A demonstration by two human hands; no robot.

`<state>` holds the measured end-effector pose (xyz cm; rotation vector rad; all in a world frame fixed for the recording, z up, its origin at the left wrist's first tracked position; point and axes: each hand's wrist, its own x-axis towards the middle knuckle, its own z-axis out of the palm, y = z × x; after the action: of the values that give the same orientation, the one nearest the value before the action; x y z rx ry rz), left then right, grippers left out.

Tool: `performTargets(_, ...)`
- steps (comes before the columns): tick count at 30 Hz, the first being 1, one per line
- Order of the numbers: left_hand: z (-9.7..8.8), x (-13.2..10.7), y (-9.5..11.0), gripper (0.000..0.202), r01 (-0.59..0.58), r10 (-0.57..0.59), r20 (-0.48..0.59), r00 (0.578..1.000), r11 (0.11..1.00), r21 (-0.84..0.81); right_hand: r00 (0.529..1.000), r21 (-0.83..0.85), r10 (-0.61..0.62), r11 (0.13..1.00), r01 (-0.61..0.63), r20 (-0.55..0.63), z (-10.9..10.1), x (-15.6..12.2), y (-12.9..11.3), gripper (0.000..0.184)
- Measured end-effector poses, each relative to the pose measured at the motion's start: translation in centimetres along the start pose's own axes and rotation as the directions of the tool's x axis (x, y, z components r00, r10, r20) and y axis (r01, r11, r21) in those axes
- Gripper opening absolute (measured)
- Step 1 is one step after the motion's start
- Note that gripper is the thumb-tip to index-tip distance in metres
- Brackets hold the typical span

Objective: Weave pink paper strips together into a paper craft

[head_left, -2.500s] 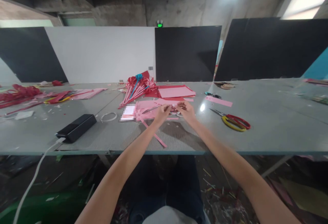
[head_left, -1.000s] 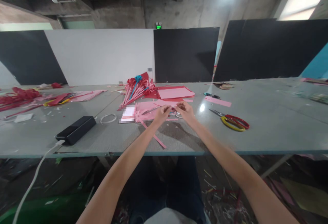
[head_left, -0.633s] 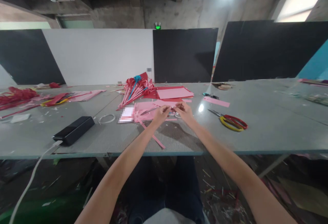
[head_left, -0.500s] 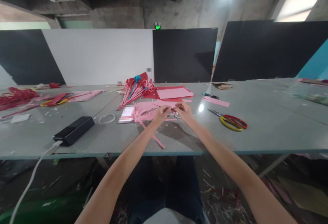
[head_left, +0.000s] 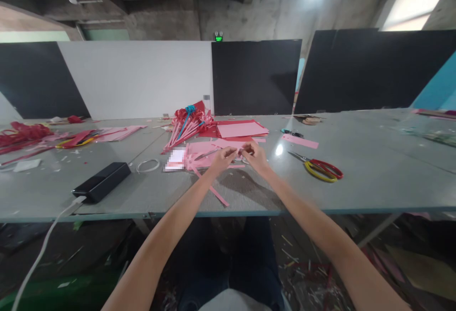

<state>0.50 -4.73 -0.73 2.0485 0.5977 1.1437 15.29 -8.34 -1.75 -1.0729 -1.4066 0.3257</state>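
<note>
My left hand and my right hand meet fingertip to fingertip over the grey table. Both pinch a small pink paper piece between them. Under the hands lie pink paper strips, and one long strip runs toward the table's front edge. A roll of clear tape sits behind my right hand, mostly hidden.
Red-and-yellow scissors lie to the right. A bundle of finished pink and red paper flowers and red and pink sheets lie behind. A black box with a white cable and a white ring sit left.
Both hands stay together on the pink piece, with only small finger movements. The view has shifted slightly.
</note>
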Motion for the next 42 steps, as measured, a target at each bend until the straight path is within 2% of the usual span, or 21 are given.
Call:
performTargets(7, -0.1, -0.4, 0.9, 0.028, 0.042, -0.040, 0.035, 0.999, 0.997, -0.064, 0.996, -0.124, -0.089, 0.989, 0.085, -0.026, -0.5, -0.2, -0.5, 0.018)
performTargets(10, -0.1, -0.4, 0.8, 0.030, 0.080, -0.082, -0.010, 0.997, 0.990, -0.116, 0.991, -0.181, -0.135, 0.974, 0.135, 0.012, -0.7, -0.3, -0.5, 0.015)
performTargets(13, -0.2, -0.1, 0.2, 0.029, 0.064, -0.064, -0.061, 0.996, 0.998, 0.005, 0.983, -0.284, -0.161, 0.942, 0.180, 0.088, -0.7, -0.5, -0.5, 0.008)
performTargets(16, -0.3, 0.0, -0.7, 0.021, -0.002, 0.009, -0.040, 0.999, 0.984, 0.177, 0.971, -0.408, -0.196, 0.882, 0.235, 0.136, -0.6, -0.8, -0.7, 0.006)
performTargets(19, -0.4, -0.1, -1.2, 0.017, -0.036, 0.034, 0.015, 0.999, 0.972, 0.234, 0.948, -0.482, -0.238, 0.819, 0.312, 0.210, -0.7, -1.0, -0.8, 0.009)
performTargets(22, -0.6, -0.2, -1.4, 0.013, -0.035, 0.033, 0.009, 0.999, 0.963, 0.269, 0.926, -0.497, -0.258, 0.787, 0.367, 0.276, -0.8, -1.1, -0.9, 0.014)
performTargets(27, -0.7, -0.2, -1.0, 0.013, -0.022, 0.032, -0.023, 0.999, 0.940, 0.340, 0.924, -0.489, -0.246, 0.792, 0.366, 0.293, -0.5, -1.2, -0.9, 0.016)
performTargets(34, -0.5, -0.3, -0.6, 0.016, -0.046, 0.032, 0.069, 0.997, 0.976, 0.214, 0.967, -0.432, -0.205, 0.866, 0.251, 0.151, -0.7, -0.9, -0.8, 0.010)
performTargets(38, -0.5, -0.2, -0.7, 0.018, -0.063, 0.048, 0.074, 0.996, 0.975, 0.215, 0.965, -0.393, -0.214, 0.883, 0.257, 0.151, -0.9, -0.7, -0.5, 0.008)
performTargets(42, -0.5, -0.1, -0.8, 0.017, -0.032, 0.022, 0.038, 0.999, 0.960, 0.278, 0.963, -0.389, -0.218, 0.882, 0.265, 0.161, -1.0, -0.6, -0.4, 0.008)
